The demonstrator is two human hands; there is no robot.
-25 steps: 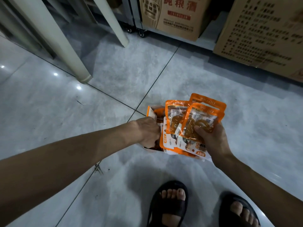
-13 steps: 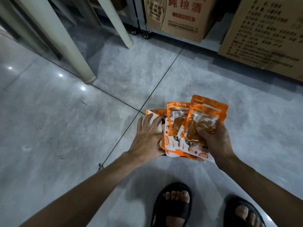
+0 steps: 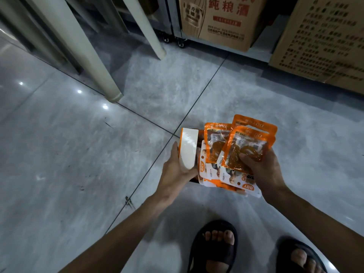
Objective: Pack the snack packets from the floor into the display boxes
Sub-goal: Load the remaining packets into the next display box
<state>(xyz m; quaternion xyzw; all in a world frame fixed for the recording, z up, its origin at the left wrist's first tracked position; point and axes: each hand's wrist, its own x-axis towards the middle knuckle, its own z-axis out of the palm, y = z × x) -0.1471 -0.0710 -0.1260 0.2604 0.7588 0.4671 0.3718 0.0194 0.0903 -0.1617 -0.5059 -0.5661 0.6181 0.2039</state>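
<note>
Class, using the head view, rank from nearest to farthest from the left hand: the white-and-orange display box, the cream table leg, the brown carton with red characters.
1. White-and-orange display box: in the left hand's grip.
2. Cream table leg: ahead, left.
3. Brown carton with red characters: at the back.

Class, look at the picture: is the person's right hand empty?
No, the right hand grips several orange packets, while the left hand holds the box.
</note>
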